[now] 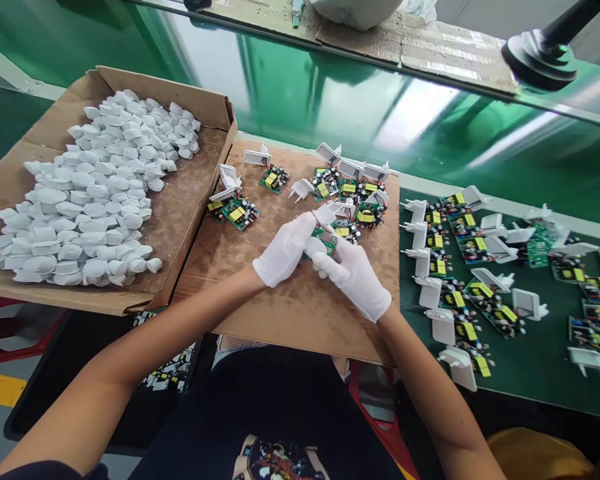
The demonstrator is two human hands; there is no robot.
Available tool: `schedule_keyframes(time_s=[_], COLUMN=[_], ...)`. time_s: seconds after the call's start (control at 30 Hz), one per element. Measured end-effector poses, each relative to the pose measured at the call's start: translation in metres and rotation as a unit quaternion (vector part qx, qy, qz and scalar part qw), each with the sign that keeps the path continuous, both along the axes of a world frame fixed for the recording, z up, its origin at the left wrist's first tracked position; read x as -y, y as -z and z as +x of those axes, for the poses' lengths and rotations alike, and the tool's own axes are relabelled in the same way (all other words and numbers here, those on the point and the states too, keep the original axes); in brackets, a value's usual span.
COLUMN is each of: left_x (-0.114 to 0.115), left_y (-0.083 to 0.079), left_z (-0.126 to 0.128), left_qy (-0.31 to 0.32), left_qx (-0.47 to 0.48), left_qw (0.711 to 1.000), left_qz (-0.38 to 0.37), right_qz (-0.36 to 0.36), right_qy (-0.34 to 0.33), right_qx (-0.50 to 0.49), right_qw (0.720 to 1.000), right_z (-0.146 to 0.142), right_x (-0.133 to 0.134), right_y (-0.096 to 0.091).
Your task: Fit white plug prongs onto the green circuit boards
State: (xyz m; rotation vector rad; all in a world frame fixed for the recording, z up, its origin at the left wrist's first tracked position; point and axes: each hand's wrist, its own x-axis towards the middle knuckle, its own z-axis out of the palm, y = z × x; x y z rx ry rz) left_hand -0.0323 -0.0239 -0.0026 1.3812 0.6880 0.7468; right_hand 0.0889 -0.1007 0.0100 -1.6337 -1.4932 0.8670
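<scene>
In white gloves, both my hands meet over the brown board (280, 313), closed around a green circuit board (325, 240). My left hand (286, 252) grips the circuit board from the left, fingertips close to a white plug piece (325, 215) at its top edge. From the right, my right hand (357, 277) pinches the same circuit board, with thumb and fingers bent. Fingers hide much of the circuit board. Just beyond my hands lie several circuit boards with yellow transformers (349, 189), wired to white plug covers (329, 153). A loose-looking white plug piece (301, 190) rests among them.
To the left, a cardboard tray (180, 293) holds a heap of white plastic pieces (95, 193). More wired circuit boards (465, 330) with plug covers spread over the green table (525, 360) at right. A green panel (280, 87) rises behind; a black stand base (537, 63) sits above it.
</scene>
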Motion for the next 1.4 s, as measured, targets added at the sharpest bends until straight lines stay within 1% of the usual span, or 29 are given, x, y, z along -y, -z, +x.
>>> schedule_keyframes(time_s=[0.07, 0.13, 0.17, 0.23, 0.3, 0.4, 0.53, 0.7, 0.83, 0.9, 1.03, 1.13, 1.2, 1.27, 1.4], left_x=[0.0011, 0.0024, 0.0029, 0.0034, 0.0037, 0.0041, 0.0035, 0.0014, 0.0015, 0.0024, 0.0043, 0.0039, 0.0025, 0.0008, -0.0014], left_y=[0.0041, 0.0076, 0.0088, 0.0097, 0.0093, 0.0084, 0.0085, 0.0091, 0.0107, 0.0113, 0.0089, 0.0053, 0.0037, 0.0033, 0.0046], left_z=[-0.0017, -0.0030, -0.0033, -0.0028, -0.0010, 0.0026, 0.0038, 0.0003, 0.0008, 0.0018, 0.0017, 0.0002, -0.0007, -0.0017, -0.0049], left_qy=[0.032, 0.047, 0.042, 0.028, 0.015, 0.001, 0.003, -0.002, 0.003, 0.007, 0.013, -0.007, -0.023, -0.023, -0.001], left_qx=[-0.019, -0.049, -0.058, -0.054, -0.041, -0.040, -0.035, -0.044, -0.036, -0.022, -0.013, -0.030, -0.041, -0.046, -0.061], left_qw=[0.998, 0.996, 0.996, 0.996, 0.997, 0.998, 0.998, 0.997, 0.996, 0.997, 0.999, 0.999, 0.998, 0.997, 0.990], left_qz=[0.049, 0.060, 0.060, 0.062, 0.061, 0.045, 0.050, 0.066, 0.081, 0.077, 0.048, 0.039, 0.039, 0.055, 0.127], right_qz=[0.014, 0.013, 0.013, 0.026, 0.041, 0.051, 0.034, 0.007, 0.016, 0.011, -0.028, -0.057, -0.065, -0.061, -0.072], right_qy=[0.040, 0.051, 0.042, 0.024, 0.030, 0.050, 0.060, 0.020, 0.052, 0.073, 0.091, 0.084, 0.072, 0.062, 0.034], right_qx=[0.099, 0.165, 0.179, 0.176, 0.155, 0.097, 0.012, 0.004, -0.004, -0.039, -0.162, -0.230, -0.246, -0.242, -0.226], right_qw=[0.994, 0.985, 0.983, 0.984, 0.987, 0.993, 0.998, 1.000, 0.999, 0.997, 0.982, 0.968, 0.964, 0.966, 0.971], right_z=[0.0021, 0.0020, 0.0014, -0.0006, -0.0024, -0.0026, 0.0013, 0.0026, 0.0006, 0.0004, 0.0017, 0.0027, 0.0030, 0.0032, 0.0045], right_x=[-0.0017, -0.0022, -0.0019, -0.0007, 0.0010, 0.0028, 0.0032, 0.0021, 0.0031, 0.0038, 0.0027, -0.0001, -0.0016, -0.0023, -0.0018], right_y=[0.0022, 0.0045, 0.0054, 0.0064, 0.0066, 0.0067, 0.0063, 0.0044, 0.0044, 0.0049, 0.0047, 0.0032, 0.0023, 0.0018, 0.0000])
